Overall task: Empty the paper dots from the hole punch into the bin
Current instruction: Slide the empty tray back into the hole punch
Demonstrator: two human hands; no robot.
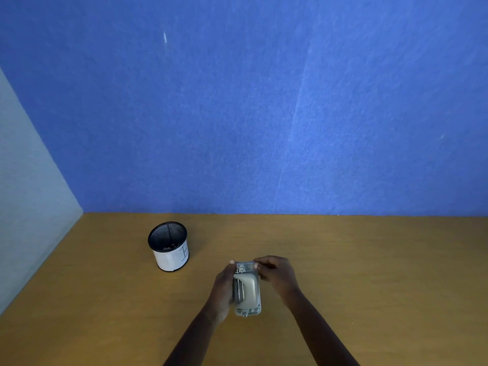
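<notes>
A grey metal hole punch [247, 290] with a beige handle is held over the wooden table, its long axis pointing away from me. My left hand [223, 289] grips its left side along the length. My right hand [274, 273] pinches its far right corner with the fingertips. The bin [169, 247], a small black mesh cup wrapped in white paper, stands upright to the far left of the punch, apart from both hands. A few small bits lie at its bottom.
The wooden table [369, 273] runs to a blue felt wall [264, 114] at the back and a grey panel [31, 207] on the left. Bare tabletop lies to the right of my hands.
</notes>
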